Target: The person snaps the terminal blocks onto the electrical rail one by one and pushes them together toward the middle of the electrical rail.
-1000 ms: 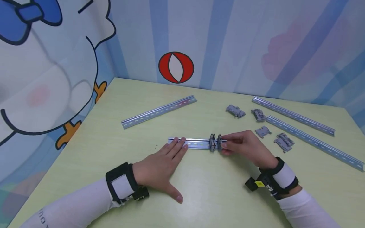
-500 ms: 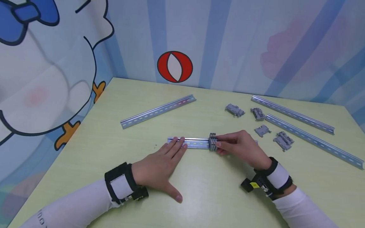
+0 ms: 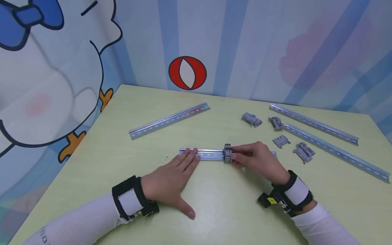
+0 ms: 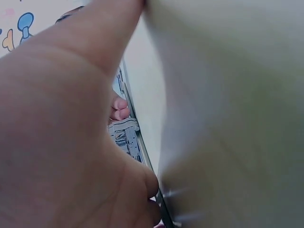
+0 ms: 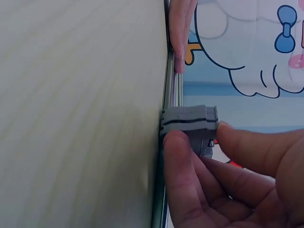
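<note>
A slotted metal DIN rail (image 3: 211, 155) lies across the middle of the table. My left hand (image 3: 171, 178) rests over its left end with straight fingers and the thumb spread out. Grey terminal blocks (image 3: 227, 153) stand upright on the rail, side by side and touching. My right hand (image 3: 260, 160) pinches the right-hand block between thumb and fingers, covering part of the rail. In the right wrist view, the blocks (image 5: 190, 118) sit on the rail with the fingertips against them. The left wrist view shows the blocks (image 4: 126, 135) beyond the left palm.
Several loose grey terminal blocks (image 3: 251, 119) lie to the right, behind my right hand. Another rail (image 3: 169, 120) lies at the back left. Two longer rails, a far one (image 3: 313, 123) and a near one (image 3: 337, 152), slant across the right side. A printed wall (image 3: 245, 51) borders the table's back.
My right hand has moved left along the rail, sliding its terminal block against the other; the gap between them has closed. My left hand has stayed in place on the rail.
</note>
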{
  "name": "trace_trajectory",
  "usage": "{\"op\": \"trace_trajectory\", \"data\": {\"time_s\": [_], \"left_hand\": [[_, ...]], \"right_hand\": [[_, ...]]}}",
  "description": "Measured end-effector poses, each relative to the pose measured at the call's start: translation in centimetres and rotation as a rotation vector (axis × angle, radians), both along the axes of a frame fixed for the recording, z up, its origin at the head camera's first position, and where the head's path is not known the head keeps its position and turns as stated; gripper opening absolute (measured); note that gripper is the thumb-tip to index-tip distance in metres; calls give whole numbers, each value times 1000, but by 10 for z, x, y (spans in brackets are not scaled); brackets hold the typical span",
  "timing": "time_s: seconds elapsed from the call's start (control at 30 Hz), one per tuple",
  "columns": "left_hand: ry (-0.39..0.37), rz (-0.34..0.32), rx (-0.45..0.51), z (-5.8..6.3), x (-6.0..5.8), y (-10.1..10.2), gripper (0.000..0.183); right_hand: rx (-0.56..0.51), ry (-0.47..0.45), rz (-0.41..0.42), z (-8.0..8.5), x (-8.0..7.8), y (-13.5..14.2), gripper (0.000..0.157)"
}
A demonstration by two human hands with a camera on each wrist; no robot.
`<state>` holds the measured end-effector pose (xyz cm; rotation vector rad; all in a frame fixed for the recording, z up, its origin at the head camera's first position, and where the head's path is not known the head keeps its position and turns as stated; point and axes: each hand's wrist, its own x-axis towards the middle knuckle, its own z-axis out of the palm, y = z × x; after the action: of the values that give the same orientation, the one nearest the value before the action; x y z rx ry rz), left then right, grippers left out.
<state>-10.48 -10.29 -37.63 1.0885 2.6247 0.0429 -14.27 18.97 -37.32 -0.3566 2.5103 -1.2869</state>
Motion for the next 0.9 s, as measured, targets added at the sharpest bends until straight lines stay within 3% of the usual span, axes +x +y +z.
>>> {"op": "trace_trajectory", "data": {"time_s": [0.1, 0.2, 0.33, 0.4, 0.5, 0.6, 0.9], "left_hand": [[3, 5, 3, 0, 1, 0, 145], [21, 6, 2, 2, 1, -1, 145], [55, 20, -11, 3, -5, -5, 145], [61, 39, -16, 4, -9, -8, 145], [59, 67, -21, 2, -16, -12, 146], [51, 90, -29, 1, -23, -16, 145], [12, 143, -27, 2, -44, -33, 143]], "right_hand": [[62, 64, 15, 0, -1, 2, 35], [158, 208, 16, 2, -1, 6, 32], [330, 421, -42, 5, -4, 18, 27], [416, 475, -72, 6, -6, 24, 27], [524, 490, -72, 4, -8, 31, 30], [583, 459, -7, 2, -11, 34, 39], [642, 379, 169, 2, -13, 26, 58]]}}
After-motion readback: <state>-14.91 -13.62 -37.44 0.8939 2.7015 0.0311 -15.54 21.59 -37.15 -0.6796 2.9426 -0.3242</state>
